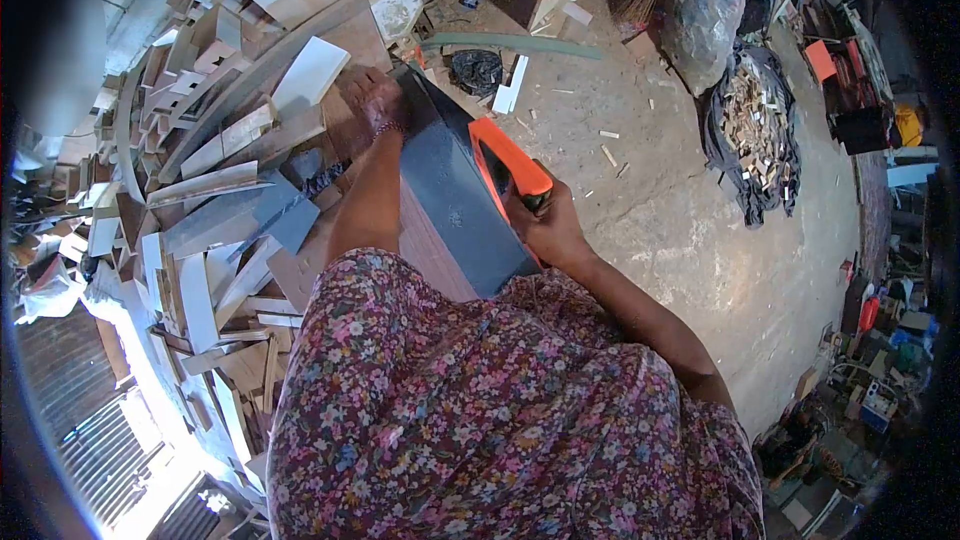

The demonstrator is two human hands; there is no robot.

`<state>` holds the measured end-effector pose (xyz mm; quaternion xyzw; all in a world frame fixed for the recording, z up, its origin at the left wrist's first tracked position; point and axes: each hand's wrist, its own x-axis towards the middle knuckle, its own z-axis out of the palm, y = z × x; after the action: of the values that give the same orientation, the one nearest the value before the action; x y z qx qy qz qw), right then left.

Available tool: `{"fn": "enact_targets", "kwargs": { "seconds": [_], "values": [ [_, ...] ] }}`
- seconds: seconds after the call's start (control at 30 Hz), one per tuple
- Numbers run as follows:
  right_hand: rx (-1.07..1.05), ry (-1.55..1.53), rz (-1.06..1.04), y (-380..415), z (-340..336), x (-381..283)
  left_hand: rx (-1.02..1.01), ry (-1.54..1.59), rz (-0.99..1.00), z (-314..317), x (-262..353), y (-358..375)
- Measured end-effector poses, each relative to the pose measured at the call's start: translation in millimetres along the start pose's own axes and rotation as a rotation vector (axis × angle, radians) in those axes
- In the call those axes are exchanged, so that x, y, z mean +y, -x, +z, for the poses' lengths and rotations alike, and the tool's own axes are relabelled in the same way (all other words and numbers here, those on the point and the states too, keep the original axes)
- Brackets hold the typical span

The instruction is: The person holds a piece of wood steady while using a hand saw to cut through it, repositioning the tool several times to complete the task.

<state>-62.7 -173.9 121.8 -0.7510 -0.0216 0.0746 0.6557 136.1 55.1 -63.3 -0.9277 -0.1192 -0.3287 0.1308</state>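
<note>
My right hand (548, 225) is closed around the orange and black handle (515, 165) of a handsaw. The dark saw blade (440, 100) runs forward and left from the handle, along the right side of a dark grey board (440, 190). Beyond it, my left hand (372, 100) lies palm down with its fingers stretched out, near the far end of this board and over a brown wooden surface. A beaded bracelet circles the left wrist. Between my left forearm and the grey board shows a strip of reddish-brown wood (428, 245).
Offcuts and boards (225, 130) are heaped along my left. On the concrete floor (680, 240) lie wood scraps, a white L-shaped piece (511, 86) and a black plastic bag (476, 72). A dark sheet (755, 130) piled with wood chips is at right; tools and clutter line the far right.
</note>
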Motion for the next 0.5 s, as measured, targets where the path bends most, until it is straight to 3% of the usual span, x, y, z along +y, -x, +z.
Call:
{"fn": "enact_targets", "kwargs": {
  "seconds": [0.2,0.27,0.33,0.37,0.47,0.5],
  "values": [
    [0.049,0.053,-0.124,-57.6,20.3,8.8,0.039,-0.177,0.104,25.5,-7.7,-3.8],
    [0.051,0.109,-0.089,-39.8,19.5,14.9,0.016,-0.190,0.153,34.3,-8.7,14.0],
    [0.052,0.166,0.024,-24.7,16.5,10.5,-0.270,0.057,0.023,-20.3,-1.2,-9.0],
    [0.029,-0.065,-0.009,-10.9,12.9,13.3,-0.278,0.054,0.024,-21.9,1.4,-8.8],
    [-0.016,-0.028,0.094,4.1,-3.2,9.3,-0.276,0.087,-0.061,-16.7,1.5,-6.4],
    [0.029,0.042,-0.047,-1.9,2.9,-1.0,-0.126,-0.019,0.011,-14.3,-1.1,-7.5]
  ]
}}
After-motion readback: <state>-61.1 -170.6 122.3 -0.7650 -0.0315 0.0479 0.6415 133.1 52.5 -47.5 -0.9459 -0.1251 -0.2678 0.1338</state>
